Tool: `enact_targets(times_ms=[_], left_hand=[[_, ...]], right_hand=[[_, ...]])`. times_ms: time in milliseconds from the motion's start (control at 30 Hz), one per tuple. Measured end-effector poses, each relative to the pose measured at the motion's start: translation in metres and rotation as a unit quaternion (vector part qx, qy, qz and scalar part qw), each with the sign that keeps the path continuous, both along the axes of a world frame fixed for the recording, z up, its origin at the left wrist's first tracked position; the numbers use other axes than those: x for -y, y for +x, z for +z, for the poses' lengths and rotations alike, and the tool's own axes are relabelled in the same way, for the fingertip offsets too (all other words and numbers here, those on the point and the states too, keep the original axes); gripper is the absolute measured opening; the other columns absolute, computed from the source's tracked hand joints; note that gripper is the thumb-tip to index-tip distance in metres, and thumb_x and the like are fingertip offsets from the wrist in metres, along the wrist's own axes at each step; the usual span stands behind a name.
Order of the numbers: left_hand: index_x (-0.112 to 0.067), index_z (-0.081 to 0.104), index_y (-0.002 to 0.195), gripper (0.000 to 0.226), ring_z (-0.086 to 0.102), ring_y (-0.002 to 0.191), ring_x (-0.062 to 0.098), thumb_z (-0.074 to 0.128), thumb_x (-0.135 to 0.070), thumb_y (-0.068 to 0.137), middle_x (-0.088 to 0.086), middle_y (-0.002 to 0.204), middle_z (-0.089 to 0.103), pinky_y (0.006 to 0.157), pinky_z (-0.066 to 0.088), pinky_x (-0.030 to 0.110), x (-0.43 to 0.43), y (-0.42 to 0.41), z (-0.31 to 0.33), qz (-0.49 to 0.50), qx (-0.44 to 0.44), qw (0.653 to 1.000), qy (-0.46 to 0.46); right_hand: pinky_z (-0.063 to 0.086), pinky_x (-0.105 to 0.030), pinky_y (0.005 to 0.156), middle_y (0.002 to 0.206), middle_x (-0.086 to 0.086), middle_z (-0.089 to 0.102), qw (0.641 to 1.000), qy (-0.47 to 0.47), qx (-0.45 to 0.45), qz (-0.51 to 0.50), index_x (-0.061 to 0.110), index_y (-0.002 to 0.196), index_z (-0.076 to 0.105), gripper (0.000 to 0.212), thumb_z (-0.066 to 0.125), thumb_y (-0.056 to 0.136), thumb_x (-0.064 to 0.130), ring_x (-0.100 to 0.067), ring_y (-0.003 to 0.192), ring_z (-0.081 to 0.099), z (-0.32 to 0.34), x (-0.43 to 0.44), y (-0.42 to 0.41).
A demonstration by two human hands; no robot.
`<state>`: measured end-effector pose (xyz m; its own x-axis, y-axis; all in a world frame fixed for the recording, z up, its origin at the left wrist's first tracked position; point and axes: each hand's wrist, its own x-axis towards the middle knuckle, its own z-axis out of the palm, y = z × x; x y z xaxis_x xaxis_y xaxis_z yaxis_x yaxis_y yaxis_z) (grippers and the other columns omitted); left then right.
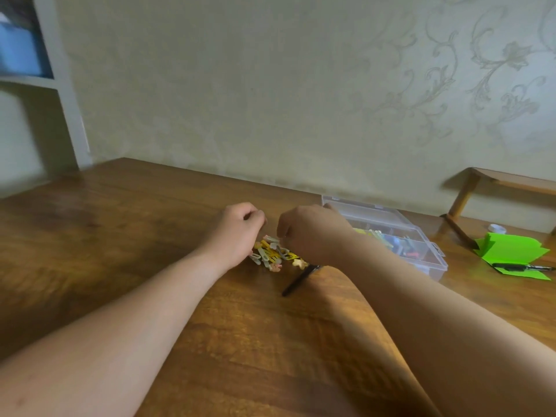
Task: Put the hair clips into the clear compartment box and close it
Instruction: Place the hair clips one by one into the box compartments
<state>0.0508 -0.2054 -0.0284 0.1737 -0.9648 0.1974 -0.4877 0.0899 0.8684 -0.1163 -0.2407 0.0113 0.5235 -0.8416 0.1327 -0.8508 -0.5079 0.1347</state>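
Hair clips [270, 254]: loose pile on the wooden table [150, 236], centre of view. Left hand [237, 230]: at 10 o'clock of the pile, fingers curled. Right hand [313, 233]: at 2 o'clock, fingertips down on the pile. Whether either hand holds a clip cannot be told. Clear compartment box [421, 251]: at 3 o'clock, behind the right forearm, coloured items inside. Green paper [511, 251]: farther toward 3 o'clock
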Motion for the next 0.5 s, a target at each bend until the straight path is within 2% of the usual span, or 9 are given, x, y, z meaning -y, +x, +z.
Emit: enact_targets(times_ms=[67,167,233,300,400,500], left_hand=[[-0.027,0.074,0.1,0.029,0.072,0.088,0.027,0.049,-0.036,0.111,0.007,0.1,0.075,0.079,0.065,0.057,-0.002,-0.001,0.001,-0.002,0.003,1.0,-0.001],[-0.026,0.075,0.1,0.029,0.072,0.089,0.03,0.049,-0.035,0.11,0.008,0.101,0.075,0.079,0.065,0.058,-0.002,0.0,0.002,-0.001,0.007,1.0,-0.001],[-0.027,0.074,0.101,0.028,0.072,0.089,0.029,0.048,-0.036,0.111,0.007,0.1,0.074,0.078,0.065,0.057,-0.001,0.0,0.002,-0.001,0.006,1.0,-0.001],[-0.028,0.071,0.105,0.025,0.071,0.086,0.025,0.048,-0.036,0.111,0.004,0.1,0.071,0.076,0.067,0.051,0.0,0.001,0.002,0.0,-0.007,1.0,-0.003],[-0.03,0.067,0.109,0.02,0.07,0.08,0.019,0.048,-0.037,0.112,0.002,0.097,0.068,0.068,0.066,0.037,0.0,0.002,0.001,0.01,-0.019,1.0,-0.006],[-0.029,0.066,0.109,0.019,0.068,0.082,0.019,0.049,-0.036,0.112,0.003,0.099,0.067,0.068,0.065,0.035,0.001,0.002,0.0,0.007,-0.018,1.0,-0.007]], right_hand=[[0.048,-0.046,0.104,0.117,0.006,0.073,1.0,0.017,-0.008,-0.003,0.034,0.12,0.073,0.025,0.057,0.102,0.026,-0.021,0.109,0.066,0.0,0.002,0.004],[0.055,-0.034,0.085,0.119,0.004,0.071,0.998,0.056,0.015,0.001,0.031,0.128,0.071,0.032,0.061,0.1,0.018,-0.02,0.106,0.065,0.002,0.005,0.007],[0.056,-0.033,0.085,0.123,0.003,0.071,0.997,0.069,0.036,0.002,0.028,0.135,0.067,0.038,0.061,0.1,0.014,-0.02,0.108,0.065,0.002,0.005,0.007],[0.058,-0.037,0.09,0.126,-0.001,0.071,0.996,0.055,0.072,-0.006,0.025,0.138,0.065,0.038,0.057,0.103,0.013,-0.022,0.11,0.066,0.003,0.003,0.004],[0.059,-0.04,0.086,0.121,-0.002,0.072,0.987,0.043,0.152,-0.012,0.021,0.131,0.07,0.032,0.051,0.106,0.015,-0.022,0.102,0.066,0.009,-0.003,-0.009],[0.056,-0.034,0.076,0.108,0.003,0.071,0.972,0.041,0.23,-0.008,0.02,0.116,0.072,0.017,0.058,0.106,0.023,-0.014,0.088,0.063,0.017,-0.013,-0.029]])
